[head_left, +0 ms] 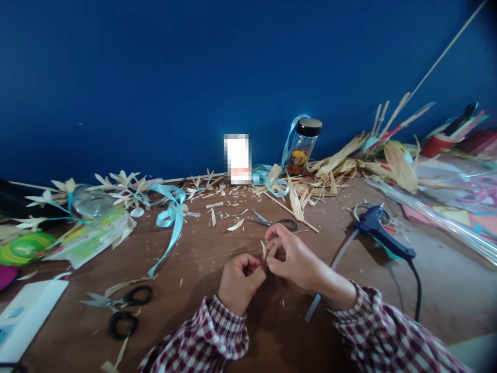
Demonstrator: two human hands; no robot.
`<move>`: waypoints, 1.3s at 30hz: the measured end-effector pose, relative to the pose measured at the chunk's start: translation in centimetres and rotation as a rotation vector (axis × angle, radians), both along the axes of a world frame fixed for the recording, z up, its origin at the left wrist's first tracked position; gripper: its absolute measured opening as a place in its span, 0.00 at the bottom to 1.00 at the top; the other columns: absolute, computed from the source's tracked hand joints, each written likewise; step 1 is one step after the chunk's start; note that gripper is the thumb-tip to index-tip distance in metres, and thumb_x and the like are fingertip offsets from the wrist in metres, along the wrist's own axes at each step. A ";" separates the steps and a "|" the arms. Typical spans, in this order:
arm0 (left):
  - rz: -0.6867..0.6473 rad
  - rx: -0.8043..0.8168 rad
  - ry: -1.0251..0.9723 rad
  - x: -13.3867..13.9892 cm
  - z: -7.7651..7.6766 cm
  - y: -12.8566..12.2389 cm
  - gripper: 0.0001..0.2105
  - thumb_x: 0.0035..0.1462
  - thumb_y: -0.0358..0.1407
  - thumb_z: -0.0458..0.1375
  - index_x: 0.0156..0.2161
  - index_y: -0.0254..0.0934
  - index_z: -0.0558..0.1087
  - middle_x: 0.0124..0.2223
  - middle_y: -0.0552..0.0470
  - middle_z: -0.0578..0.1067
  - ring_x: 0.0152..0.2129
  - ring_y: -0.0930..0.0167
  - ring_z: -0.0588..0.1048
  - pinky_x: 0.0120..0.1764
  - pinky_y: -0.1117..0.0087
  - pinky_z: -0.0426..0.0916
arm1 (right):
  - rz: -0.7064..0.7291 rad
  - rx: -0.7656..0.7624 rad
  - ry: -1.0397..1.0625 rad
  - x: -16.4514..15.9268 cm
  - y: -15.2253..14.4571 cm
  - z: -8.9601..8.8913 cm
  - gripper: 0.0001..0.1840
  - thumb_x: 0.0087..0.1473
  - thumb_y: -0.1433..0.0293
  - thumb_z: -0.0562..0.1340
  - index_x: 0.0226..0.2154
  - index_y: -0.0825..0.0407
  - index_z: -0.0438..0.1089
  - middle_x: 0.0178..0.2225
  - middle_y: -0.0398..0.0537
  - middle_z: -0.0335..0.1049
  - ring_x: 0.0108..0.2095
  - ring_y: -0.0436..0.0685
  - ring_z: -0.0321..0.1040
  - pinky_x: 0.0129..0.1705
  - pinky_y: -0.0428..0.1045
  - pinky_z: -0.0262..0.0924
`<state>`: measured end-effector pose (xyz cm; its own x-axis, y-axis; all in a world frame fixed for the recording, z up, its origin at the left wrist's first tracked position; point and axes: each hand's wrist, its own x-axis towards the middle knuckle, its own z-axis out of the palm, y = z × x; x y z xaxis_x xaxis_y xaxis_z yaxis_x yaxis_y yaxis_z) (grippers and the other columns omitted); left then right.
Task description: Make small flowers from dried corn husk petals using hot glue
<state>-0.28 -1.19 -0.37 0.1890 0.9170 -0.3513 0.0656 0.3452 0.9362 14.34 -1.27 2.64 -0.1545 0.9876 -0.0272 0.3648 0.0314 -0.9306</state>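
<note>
Near the middle of the brown table, my left hand (pixel 239 282) is closed in a pinch at the lower end of a small pale corn husk piece (pixel 264 250). My right hand (pixel 297 261) meets it from the right, thumb and fingers closed on the same husk. The fingers cover most of it, so its full shape is hidden. Just beyond my right hand lie small scissors (pixel 261 220) with dark handles. Larger black-handled scissors (pixel 120 300) rest spread apart to the left of my left hand. Curled husk scraps (pixel 235 225) lie scattered farther back.
A blue glue gun (pixel 373 223) with a black cord is at right. Light blue ribbon (pixel 176 212) and husk flowers (pixel 124 186) are at left. Along the blue wall stand a black-lidded jar (pixel 305 147) and a husk pile (pixel 341 163). A blurred-out bright rectangle (pixel 237 155) is behind.
</note>
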 end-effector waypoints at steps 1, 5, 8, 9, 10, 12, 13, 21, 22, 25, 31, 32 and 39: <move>0.002 0.004 0.003 0.0 -0.1 0.0 0.06 0.39 0.33 0.61 0.21 0.34 0.69 0.14 0.61 0.63 0.09 0.81 0.58 0.13 0.79 0.52 | -0.002 0.011 0.001 -0.1 0.0 0.0 0.17 0.41 0.80 0.57 0.36 0.50 0.57 0.27 0.39 0.67 0.23 0.47 0.61 0.26 0.43 0.54; 0.022 -0.001 -0.024 0.0 -0.6 0.1 0.05 0.39 0.33 0.61 0.21 0.34 0.69 0.13 0.62 0.63 0.08 0.81 0.57 0.13 0.79 0.51 | 0.000 0.021 0.045 -0.1 0.0 0.0 0.17 0.42 0.79 0.57 0.37 0.50 0.58 0.28 0.40 0.68 0.26 0.48 0.63 0.29 0.44 0.56; 0.046 -0.048 -0.095 -0.2 -0.9 0.3 0.07 0.40 0.36 0.61 0.22 0.34 0.69 0.11 0.63 0.61 0.07 0.81 0.55 0.11 0.79 0.49 | 0.030 -0.064 0.175 0.0 0.0 0.1 0.18 0.45 0.75 0.59 0.41 0.50 0.58 0.33 0.43 0.69 0.27 0.48 0.65 0.29 0.44 0.57; 0.055 -0.068 -0.120 -0.2 -0.9 0.3 0.08 0.40 0.36 0.61 0.22 0.34 0.69 0.11 0.63 0.61 0.07 0.82 0.55 0.11 0.80 0.49 | 0.040 -0.100 0.232 0.0 0.1 0.1 0.17 0.47 0.74 0.58 0.42 0.50 0.58 0.32 0.43 0.69 0.27 0.48 0.65 0.28 0.44 0.57; 0.065 -0.086 -0.142 -0.3 -0.8 0.4 0.08 0.40 0.37 0.62 0.22 0.33 0.69 0.11 0.63 0.62 0.06 0.82 0.55 0.11 0.80 0.50 | 0.048 -0.135 0.287 0.0 0.1 0.0 0.16 0.48 0.72 0.58 0.42 0.50 0.57 0.31 0.42 0.69 0.26 0.48 0.64 0.28 0.43 0.57; 0.088 -0.115 -0.172 -0.4 -0.5 0.4 0.09 0.39 0.37 0.62 0.23 0.33 0.69 0.12 0.63 0.63 0.06 0.82 0.56 0.11 0.80 0.50 | 0.039 -0.173 0.360 0.0 0.2 -0.1 0.14 0.51 0.70 0.56 0.42 0.50 0.57 0.27 0.41 0.68 0.25 0.48 0.64 0.27 0.44 0.57; 0.095 -0.124 -0.180 -0.4 -0.4 0.4 0.09 0.38 0.37 0.63 0.23 0.33 0.69 0.12 0.63 0.63 0.06 0.82 0.56 0.10 0.81 0.51 | 0.028 -0.176 0.374 0.1 0.2 -0.1 0.13 0.51 0.70 0.56 0.41 0.51 0.57 0.26 0.40 0.68 0.25 0.48 0.65 0.27 0.44 0.57; 0.063 -0.095 -0.215 -0.5 -0.3 0.3 0.10 0.38 0.37 0.64 0.24 0.32 0.71 0.14 0.62 0.65 0.07 0.83 0.58 0.11 0.82 0.54 | -0.050 -0.126 0.288 0.3 0.5 -0.6 0.11 0.50 0.72 0.58 0.38 0.50 0.58 0.24 0.40 0.69 0.25 0.49 0.65 0.28 0.45 0.58; 0.060 -0.088 -0.218 -0.5 -0.4 0.3 0.10 0.39 0.37 0.64 0.24 0.32 0.71 0.15 0.61 0.65 0.07 0.83 0.59 0.11 0.82 0.55 | -0.054 -0.127 0.289 0.3 0.5 -0.6 0.11 0.50 0.72 0.58 0.38 0.50 0.58 0.24 0.40 0.69 0.24 0.49 0.65 0.28 0.45 0.57; 0.069 -0.088 -0.223 -0.5 -0.5 0.3 0.10 0.38 0.37 0.64 0.23 0.32 0.71 0.15 0.61 0.66 0.07 0.83 0.59 0.11 0.82 0.55 | -0.046 -0.136 0.317 0.2 0.4 -0.4 0.11 0.50 0.72 0.57 0.38 0.50 0.57 0.23 0.39 0.68 0.24 0.49 0.64 0.28 0.44 0.57; 0.053 -0.063 -0.202 -0.6 -1.2 0.3 0.09 0.40 0.36 0.63 0.23 0.32 0.71 0.13 0.61 0.64 0.07 0.82 0.59 0.11 0.81 0.54 | 0.031 -0.111 0.277 -0.1 0.2 -0.2 0.16 0.47 0.74 0.60 0.40 0.51 0.56 0.25 0.39 0.66 0.25 0.48 0.62 0.27 0.43 0.55; 0.040 -0.048 -0.190 -0.6 -1.3 0.3 0.09 0.41 0.37 0.63 0.23 0.32 0.71 0.13 0.61 0.64 0.07 0.82 0.59 0.11 0.82 0.54 | 0.022 -0.102 0.254 -0.1 0.2 -0.3 0.16 0.47 0.75 0.59 0.39 0.51 0.57 0.25 0.39 0.66 0.25 0.48 0.62 0.27 0.43 0.54; -0.039 0.025 -0.098 -0.7 -1.4 0.0 0.10 0.44 0.39 0.62 0.27 0.32 0.73 0.17 0.58 0.68 0.09 0.83 0.60 0.13 0.82 0.56 | -0.017 -0.112 0.239 0.0 0.4 -1.0 0.16 0.45 0.77 0.59 0.38 0.51 0.56 0.23 0.37 0.65 0.23 0.47 0.61 0.25 0.43 0.53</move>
